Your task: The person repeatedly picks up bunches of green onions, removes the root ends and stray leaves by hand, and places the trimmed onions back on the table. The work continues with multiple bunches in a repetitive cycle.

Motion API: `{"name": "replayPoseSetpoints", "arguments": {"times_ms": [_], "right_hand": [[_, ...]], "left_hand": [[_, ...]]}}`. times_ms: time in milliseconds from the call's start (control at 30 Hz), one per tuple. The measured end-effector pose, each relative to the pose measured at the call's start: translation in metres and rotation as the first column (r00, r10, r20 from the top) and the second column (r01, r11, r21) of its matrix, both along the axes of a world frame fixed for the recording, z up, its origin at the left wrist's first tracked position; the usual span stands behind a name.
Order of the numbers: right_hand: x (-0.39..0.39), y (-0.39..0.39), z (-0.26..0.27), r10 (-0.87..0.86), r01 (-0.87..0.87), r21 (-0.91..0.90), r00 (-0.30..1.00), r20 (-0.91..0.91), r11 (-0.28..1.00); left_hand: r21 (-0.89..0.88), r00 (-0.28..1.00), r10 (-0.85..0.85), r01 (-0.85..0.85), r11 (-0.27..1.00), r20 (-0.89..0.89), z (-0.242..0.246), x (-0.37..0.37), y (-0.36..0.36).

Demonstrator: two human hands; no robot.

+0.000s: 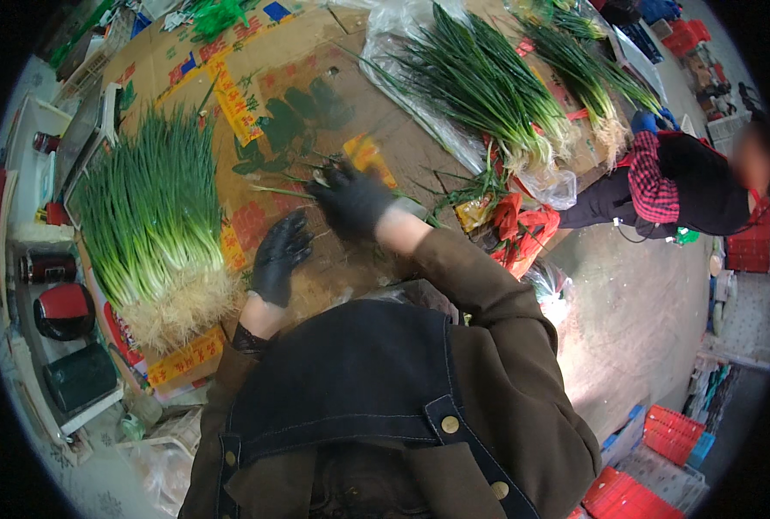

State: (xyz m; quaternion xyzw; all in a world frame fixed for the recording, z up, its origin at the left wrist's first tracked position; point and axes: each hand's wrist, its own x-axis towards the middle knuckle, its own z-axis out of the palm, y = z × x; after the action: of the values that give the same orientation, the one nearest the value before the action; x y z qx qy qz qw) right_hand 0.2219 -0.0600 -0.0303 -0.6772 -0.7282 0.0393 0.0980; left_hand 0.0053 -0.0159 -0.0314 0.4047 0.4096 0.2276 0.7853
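My right hand (349, 198), in a dark glove, is over the middle of the cardboard-covered table (307, 253). Loose scallion scraps (287, 190) lie at its fingers; blur hides whether it grips any. My left hand (282, 256), gloved too, is just left of it and nearer to me, palm turned inward, fingers apart, with nothing in it. To its left lies a wide row of scallions (158, 214), roots toward me and green tops away. A large heap of scallions (482, 84) rests on clear plastic sheeting (385, 39) at the far right, with another bunch (579, 78) beyond it.
An orange-red plastic bag (527, 233) with green trimmings hangs near the table's right edge. A co-worker (670, 175) in blue gloves is at the right by the scallions. Shelves with jars (47, 268) stand at left. Red crates (673, 434) sit on the floor at lower right.
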Motion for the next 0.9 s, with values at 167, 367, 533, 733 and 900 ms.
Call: {"name": "replayPoseSetpoints", "arguments": {"times_ms": [167,367,533,733,900], "right_hand": [[0.068,-0.095,-0.007,-0.29,0.286,-0.099,0.956,-0.032,0.953],[0.109,-0.246,-0.006,-0.66,0.649,-0.141,0.75,-0.048,0.747],[0.143,-0.297,0.037,-0.622,0.576,-0.652,0.757,0.2,0.492],[0.226,-0.237,0.073,-0.567,0.671,0.077,0.676,-0.47,0.737],[0.313,-0.16,0.025,-0.876,0.849,-0.216,0.472,-0.102,0.482]], "left_hand": [[-0.017,1.0,0.026,-0.026,1.0,0.0,0.001,-0.001,0.0],[-0.031,0.999,0.022,-0.023,0.999,-0.043,0.001,0.006,0.001],[-0.037,0.999,0.02,-0.021,0.999,-0.033,-0.001,0.006,0.001],[-0.023,0.999,-0.029,0.028,0.999,-0.021,0.005,0.01,-0.004],[0.012,0.999,-0.049,0.049,0.999,0.001,0.011,0.008,-0.005]]}}
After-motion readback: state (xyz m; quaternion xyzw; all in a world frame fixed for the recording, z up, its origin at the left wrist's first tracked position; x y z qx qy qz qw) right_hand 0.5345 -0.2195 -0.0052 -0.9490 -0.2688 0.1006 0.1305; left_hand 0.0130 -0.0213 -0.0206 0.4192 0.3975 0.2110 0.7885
